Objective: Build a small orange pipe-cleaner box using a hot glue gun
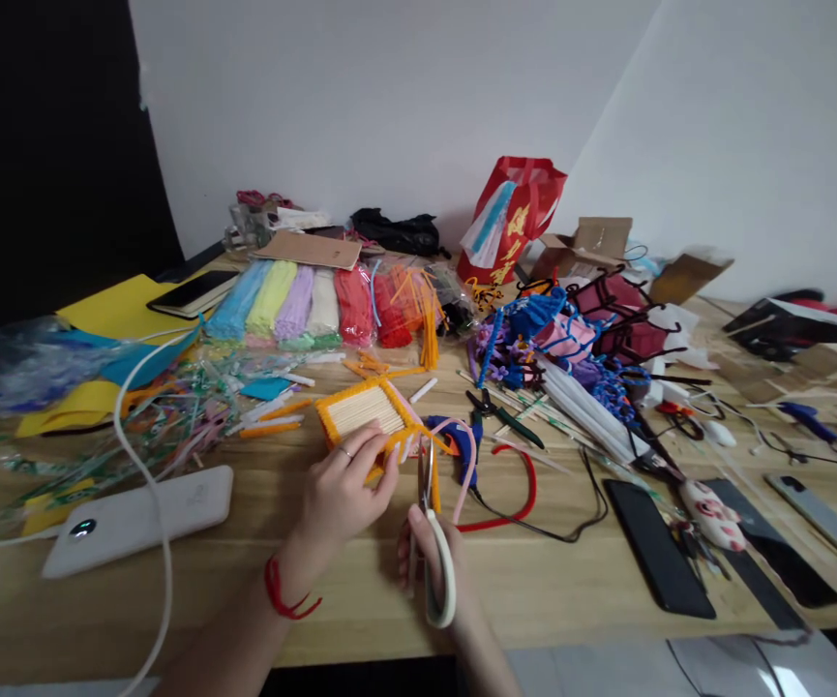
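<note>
My left hand (342,494) rests on a small panel of pale sticks (365,410) edged with orange pipe cleaner, its fingers pinching the orange strand at the panel's near right corner. My right hand (436,571) grips a pair of white-handled scissors (433,542), whose blades point away from me at the orange strand beside the left fingertips. A red string bracelet circles my left wrist. A blue and pink pipe-cleaner piece (462,440) lies just right of the blades.
Bundles of coloured pipe cleaners (323,305) lie behind the panel. A white power bank (138,518) with a cable sits left. Green-handled pliers (501,411), a red pipe cleaner (516,494), a black phone (657,547) and a red bag (512,218) are on the right.
</note>
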`<action>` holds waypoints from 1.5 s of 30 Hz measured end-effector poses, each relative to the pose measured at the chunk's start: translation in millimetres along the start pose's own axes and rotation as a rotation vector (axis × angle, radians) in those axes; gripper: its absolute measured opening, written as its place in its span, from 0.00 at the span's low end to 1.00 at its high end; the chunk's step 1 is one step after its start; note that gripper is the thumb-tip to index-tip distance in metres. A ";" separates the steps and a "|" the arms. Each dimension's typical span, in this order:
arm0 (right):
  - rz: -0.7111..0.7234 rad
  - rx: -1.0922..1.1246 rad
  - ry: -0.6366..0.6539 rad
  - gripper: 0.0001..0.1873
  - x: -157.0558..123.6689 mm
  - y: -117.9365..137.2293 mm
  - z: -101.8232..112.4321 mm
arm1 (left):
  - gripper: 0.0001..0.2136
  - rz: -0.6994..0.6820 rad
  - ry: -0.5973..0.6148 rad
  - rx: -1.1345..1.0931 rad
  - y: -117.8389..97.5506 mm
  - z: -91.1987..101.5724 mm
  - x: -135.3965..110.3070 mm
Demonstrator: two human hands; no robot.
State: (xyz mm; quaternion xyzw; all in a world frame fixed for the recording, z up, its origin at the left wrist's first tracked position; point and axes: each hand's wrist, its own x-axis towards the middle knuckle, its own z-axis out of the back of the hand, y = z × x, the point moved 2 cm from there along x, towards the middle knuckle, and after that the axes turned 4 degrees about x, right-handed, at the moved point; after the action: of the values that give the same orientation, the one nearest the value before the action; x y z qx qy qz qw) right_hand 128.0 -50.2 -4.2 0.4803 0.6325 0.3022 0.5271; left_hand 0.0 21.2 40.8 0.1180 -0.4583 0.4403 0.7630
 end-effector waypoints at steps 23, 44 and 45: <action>-0.119 0.120 -0.046 0.36 12.0 17.3 -0.9 | 0.08 -0.271 0.390 -0.073 -2.1 -4.2 58.9; 0.057 -0.433 -0.147 0.26 20.5 32.3 19.1 | 0.08 -0.271 0.291 -0.153 5.1 -14.2 46.0; 0.043 -0.423 -0.147 0.26 20.5 32.3 18.6 | 0.08 -0.268 0.291 -0.156 5.3 -14.5 45.8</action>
State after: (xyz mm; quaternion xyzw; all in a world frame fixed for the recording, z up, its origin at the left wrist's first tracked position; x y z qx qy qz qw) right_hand 155.4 -22.1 11.9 0.3933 0.5045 0.4034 0.6542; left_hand 13.3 58.6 68.4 0.0538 -0.3562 0.3107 0.8796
